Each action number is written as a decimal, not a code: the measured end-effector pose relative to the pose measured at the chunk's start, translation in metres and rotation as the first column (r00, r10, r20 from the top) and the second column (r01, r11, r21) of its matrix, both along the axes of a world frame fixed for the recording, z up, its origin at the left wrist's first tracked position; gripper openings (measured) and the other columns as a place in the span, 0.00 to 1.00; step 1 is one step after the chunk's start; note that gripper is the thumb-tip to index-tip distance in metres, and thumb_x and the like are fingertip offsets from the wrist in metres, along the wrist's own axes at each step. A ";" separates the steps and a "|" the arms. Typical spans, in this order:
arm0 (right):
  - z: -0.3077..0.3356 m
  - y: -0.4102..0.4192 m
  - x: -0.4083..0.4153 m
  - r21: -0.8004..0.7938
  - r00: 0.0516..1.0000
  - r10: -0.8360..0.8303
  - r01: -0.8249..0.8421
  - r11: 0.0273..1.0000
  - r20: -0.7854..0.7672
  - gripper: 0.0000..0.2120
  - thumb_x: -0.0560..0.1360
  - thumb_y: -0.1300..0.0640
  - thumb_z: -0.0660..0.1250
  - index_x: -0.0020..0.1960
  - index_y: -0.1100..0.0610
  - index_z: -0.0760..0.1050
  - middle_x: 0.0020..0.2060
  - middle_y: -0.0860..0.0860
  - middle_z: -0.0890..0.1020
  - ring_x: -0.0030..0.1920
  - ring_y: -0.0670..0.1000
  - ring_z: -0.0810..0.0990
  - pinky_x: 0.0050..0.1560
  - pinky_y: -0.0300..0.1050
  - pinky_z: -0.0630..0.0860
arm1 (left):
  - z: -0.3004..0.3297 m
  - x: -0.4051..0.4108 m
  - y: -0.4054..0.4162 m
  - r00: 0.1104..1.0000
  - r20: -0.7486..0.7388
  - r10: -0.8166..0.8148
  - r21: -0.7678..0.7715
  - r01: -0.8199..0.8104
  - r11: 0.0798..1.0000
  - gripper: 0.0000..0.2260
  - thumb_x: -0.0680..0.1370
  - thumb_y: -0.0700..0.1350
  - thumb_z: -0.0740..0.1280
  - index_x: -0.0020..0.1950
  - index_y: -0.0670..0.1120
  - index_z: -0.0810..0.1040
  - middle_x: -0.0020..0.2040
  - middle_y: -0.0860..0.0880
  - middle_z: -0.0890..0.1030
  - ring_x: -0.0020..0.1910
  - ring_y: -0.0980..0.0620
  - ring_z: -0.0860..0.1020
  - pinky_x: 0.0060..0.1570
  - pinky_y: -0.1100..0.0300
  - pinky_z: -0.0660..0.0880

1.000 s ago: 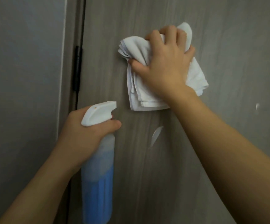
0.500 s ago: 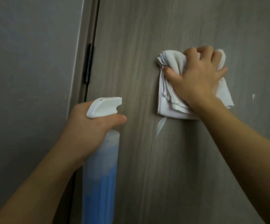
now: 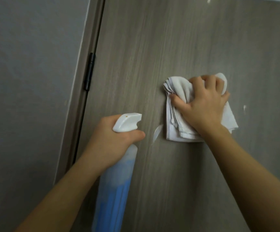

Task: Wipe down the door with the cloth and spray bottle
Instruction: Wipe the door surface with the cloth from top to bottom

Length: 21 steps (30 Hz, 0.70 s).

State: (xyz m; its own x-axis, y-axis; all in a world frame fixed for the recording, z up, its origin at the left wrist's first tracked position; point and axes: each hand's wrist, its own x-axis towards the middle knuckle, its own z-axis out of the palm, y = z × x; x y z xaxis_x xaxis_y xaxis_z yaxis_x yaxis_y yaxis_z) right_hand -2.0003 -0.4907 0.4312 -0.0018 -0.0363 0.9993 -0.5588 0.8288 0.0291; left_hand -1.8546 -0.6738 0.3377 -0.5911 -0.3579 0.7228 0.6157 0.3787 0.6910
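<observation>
Door: we face the grey wood-grain door [image 3: 177, 39], closed or nearly so, with its hinge edge on our left, where a dark hinge [image 3: 89, 72] sits against the frame [image 3: 79, 91].
Cloth: the white cloth [image 3: 174, 129], folded into several layers and bunched at the top, lies flat against the door panel, right of the panel's middle as we see it.
Right hand: our right hand [image 3: 204, 106] presses the cloth to the door, fingers [image 3: 196, 81] curled over the bunched top fold and thumb hooked into the cloth's left edge.
Spray bottle: the spray bottle [image 3: 114, 186], white head up and blue liquid below, stands close to upright, its long axis running up and down alongside the hinge edge.
Left hand: our left hand [image 3: 114, 141] is wrapped round the bottle's neck under the trigger head, thumb across the front; we cannot tell whether a finger rests on the trigger.
Key relation: a pale streak [image 3: 157, 133] on the door lies just beside the cloth's lower left corner, between the two hands; the right hand is the nearer, so we judge a short stroke down and left would cover it.
Other mark: a small pale fleck [image 3: 244, 107] sits right of the cloth.
Writing: we can read no brand, label or lettering on bottle, cloth or door.
</observation>
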 end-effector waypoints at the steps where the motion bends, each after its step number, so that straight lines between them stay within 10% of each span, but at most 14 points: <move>1: -0.008 0.005 -0.001 0.012 1.000 -0.001 0.001 1.000 0.000 0.27 0.69 0.30 0.64 0.54 0.52 0.74 0.58 0.54 0.73 0.62 0.59 0.67 0.57 0.60 0.64 | -0.001 -0.002 0.003 1.000 0.001 -0.005 -0.003 0.005 1.000 0.07 0.67 0.43 0.80 0.40 0.48 0.84 0.35 0.49 0.81 0.35 0.57 0.78 0.38 0.63 0.74; 13: -0.066 0.026 -0.009 -0.036 0.998 0.027 -0.029 0.999 -0.055 0.27 0.68 0.30 0.64 0.52 0.51 0.76 0.55 0.52 0.74 0.59 0.57 0.68 0.54 0.57 0.65 | -0.006 -0.021 0.022 0.999 0.007 0.039 -0.007 -0.039 0.999 0.15 0.61 0.50 0.74 0.40 0.39 0.81 0.38 0.39 0.81 0.35 0.52 0.78 0.39 0.54 0.74; 21: -0.078 0.029 -0.014 -0.103 0.995 0.036 -0.045 0.994 -0.091 0.26 0.68 0.31 0.66 0.51 0.53 0.76 0.54 0.53 0.75 0.59 0.58 0.70 0.55 0.59 0.65 | -0.009 -0.030 0.030 0.996 0.043 0.079 -0.023 -0.078 0.997 0.09 0.64 0.50 0.74 0.36 0.45 0.80 0.30 0.49 0.78 0.32 0.54 0.77 0.35 0.55 0.72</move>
